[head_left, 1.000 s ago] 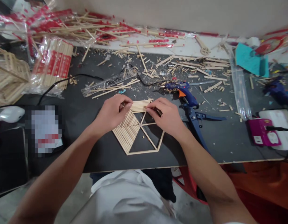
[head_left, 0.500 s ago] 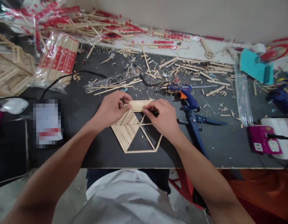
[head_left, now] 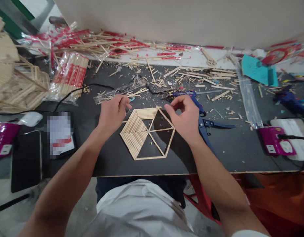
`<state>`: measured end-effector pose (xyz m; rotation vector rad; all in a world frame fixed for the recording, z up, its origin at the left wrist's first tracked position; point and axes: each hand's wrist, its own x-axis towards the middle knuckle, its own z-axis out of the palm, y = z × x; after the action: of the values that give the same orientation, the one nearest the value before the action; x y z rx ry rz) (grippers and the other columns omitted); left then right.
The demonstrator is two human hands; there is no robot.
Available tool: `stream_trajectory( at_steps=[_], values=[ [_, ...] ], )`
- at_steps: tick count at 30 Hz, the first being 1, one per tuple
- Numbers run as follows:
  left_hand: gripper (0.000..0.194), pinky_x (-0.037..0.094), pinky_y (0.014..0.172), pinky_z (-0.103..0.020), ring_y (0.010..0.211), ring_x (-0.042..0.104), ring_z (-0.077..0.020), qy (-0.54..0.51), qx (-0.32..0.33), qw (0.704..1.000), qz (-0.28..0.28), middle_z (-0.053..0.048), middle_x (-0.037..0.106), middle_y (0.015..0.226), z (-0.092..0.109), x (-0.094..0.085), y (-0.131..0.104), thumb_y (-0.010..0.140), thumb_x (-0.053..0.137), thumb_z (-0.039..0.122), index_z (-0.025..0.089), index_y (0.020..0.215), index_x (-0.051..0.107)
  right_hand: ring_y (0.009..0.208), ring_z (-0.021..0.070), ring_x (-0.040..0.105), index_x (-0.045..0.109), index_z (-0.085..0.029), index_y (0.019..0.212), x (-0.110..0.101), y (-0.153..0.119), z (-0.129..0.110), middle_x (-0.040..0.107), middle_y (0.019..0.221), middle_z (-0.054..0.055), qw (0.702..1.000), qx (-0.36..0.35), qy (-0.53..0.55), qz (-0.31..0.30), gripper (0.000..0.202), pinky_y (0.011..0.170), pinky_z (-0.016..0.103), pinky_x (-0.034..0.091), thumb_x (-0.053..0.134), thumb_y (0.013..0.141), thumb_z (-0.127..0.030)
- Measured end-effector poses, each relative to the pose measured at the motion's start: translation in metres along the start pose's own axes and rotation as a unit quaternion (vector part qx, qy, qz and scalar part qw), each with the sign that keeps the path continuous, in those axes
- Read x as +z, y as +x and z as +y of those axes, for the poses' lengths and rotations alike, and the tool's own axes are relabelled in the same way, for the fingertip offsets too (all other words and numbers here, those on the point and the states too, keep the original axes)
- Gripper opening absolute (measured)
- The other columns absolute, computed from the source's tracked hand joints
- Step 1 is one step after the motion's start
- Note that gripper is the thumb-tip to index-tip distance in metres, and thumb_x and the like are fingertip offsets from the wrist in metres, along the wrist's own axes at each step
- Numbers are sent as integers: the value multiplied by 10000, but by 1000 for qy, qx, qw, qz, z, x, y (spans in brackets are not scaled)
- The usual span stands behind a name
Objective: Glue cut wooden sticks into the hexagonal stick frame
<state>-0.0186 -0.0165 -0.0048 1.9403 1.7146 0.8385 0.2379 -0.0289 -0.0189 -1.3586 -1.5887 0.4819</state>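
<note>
A flat hexagonal frame of wooden sticks lies on the dark table, with spokes meeting at its middle. Parallel sticks fill its left sections and part of the top one; the right and lower sections show bare table. Off the frame's upper left, my left hand hovers with fingers loosely curled and no held thing visible. A short stick end shows beside that hand, the rest hidden. My right hand is over the upper right edge, thumb and forefinger apart, nothing seen between them. Behind it sits a blue glue gun, partly covered.
Blue cutters lie right of the frame. Cut sticks and scraps litter the back. Bagged sticks, a larger stick structure and a phone are at left. A clear ruler lies behind; a magenta adapter stands right.
Both hands have come off the top section's sticks and moved apart, left hand leftward and right hand to the right. The view has shifted a little.
</note>
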Motion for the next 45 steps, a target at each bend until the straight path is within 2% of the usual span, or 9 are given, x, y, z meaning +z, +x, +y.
stream_trajectory(
  at_steps=[2,5,12,19,25,28,33,41,45],
  values=[
    [293,501,663,-268,568,649,-128,-6,3,1000,4,-12,791,810,1,1,0,1049,457,360,196,970,687,661,163,495,456,-270,842,-7,6,5,521,764,-11,999,20,44,24,251,645,350,438,680,858,-382],
    [257,511,691,-277,577,666,-134,-17,20,1000,2,-11,786,777,4,4,-2,1033,481,337,197,940,675,566,144,362,314,-285,786,-17,13,5,346,682,-52,979,70,187,-47,390,568,334,373,632,856,-499],
    [300,477,674,-279,593,657,-133,-2,72,997,-15,-18,755,739,13,12,-9,1036,439,356,210,827,598,489,124,131,253,-286,700,-33,13,-5,182,610,-81,856,113,479,-158,572,446,319,232,473,946,-753],
    [344,469,674,-285,613,671,-148,27,100,994,-19,-24,753,719,14,15,-11,1032,431,344,206,776,614,448,101,171,417,-272,704,-37,11,23,307,546,-79,600,144,745,-253,537,399,277,228,569,936,-732],
    [347,522,697,-261,618,697,-126,-21,128,990,-55,-44,796,867,7,18,-10,1065,333,274,162,1074,661,452,105,229,328,-261,695,-38,10,25,319,559,-76,468,193,819,-269,577,400,257,277,507,956,-743],
    [344,528,704,-244,643,718,-122,-26,144,988,-44,-31,793,860,7,18,-11,1059,353,247,162,1095,684,458,116,220,302,-268,699,-39,12,25,287,560,-77,515,179,785,-295,608,418,277,277,536,911,-788],
    [305,502,635,-235,602,708,-132,-19,155,987,-32,1,766,706,7,17,-12,1029,489,317,184,1003,763,482,138,167,271,-284,681,-38,14,18,210,535,-79,706,201,641,-224,672,436,313,226,609,808,-851],
    [326,415,538,-236,504,594,-110,8,159,984,83,10,696,583,5,20,-14,906,733,416,188,677,692,485,126,100,245,-277,646,-39,16,-1,158,539,-85,802,174,550,-156,699,416,302,176,602,808,-856],
    [214,482,618,-241,591,651,-119,-5,154,985,76,0,741,712,0,21,-8,986,567,245,188,885,746,461,108,137,267,-271,630,-36,16,-7,196,553,-86,870,170,446,-127,665,417,287,191,556,863,-823]
  ],
)
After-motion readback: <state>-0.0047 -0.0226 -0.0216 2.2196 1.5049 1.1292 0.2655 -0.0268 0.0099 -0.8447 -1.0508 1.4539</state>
